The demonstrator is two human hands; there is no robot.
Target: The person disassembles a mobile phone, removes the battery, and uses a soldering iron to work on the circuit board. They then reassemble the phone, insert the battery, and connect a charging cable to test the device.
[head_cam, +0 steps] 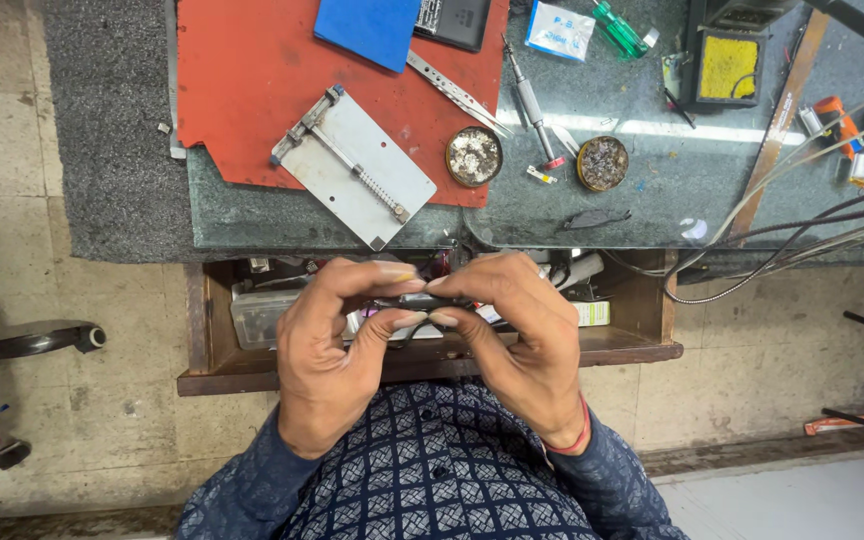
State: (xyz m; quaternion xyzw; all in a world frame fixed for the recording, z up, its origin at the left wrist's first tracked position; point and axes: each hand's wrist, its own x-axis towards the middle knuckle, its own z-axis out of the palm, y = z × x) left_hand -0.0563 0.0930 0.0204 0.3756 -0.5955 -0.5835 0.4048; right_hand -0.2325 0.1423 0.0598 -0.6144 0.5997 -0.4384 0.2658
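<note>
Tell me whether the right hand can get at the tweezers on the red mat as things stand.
Probably not right away: the right hand and the left hand both pinch a small dark part over the open drawer. The tweezers lie uncovered on the red mat.

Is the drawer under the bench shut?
No. The drawer is pulled out below the bench edge, and both hands, left hand and right hand, pinch a thin dark item above it.

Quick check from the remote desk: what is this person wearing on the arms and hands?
Both hands, the left hand and the right hand, are bare, with no gloves or rings visible. Long dark blue sleeves with a pale lattice pattern reach the wrists. A thin red thread band circles the right wrist.
</note>
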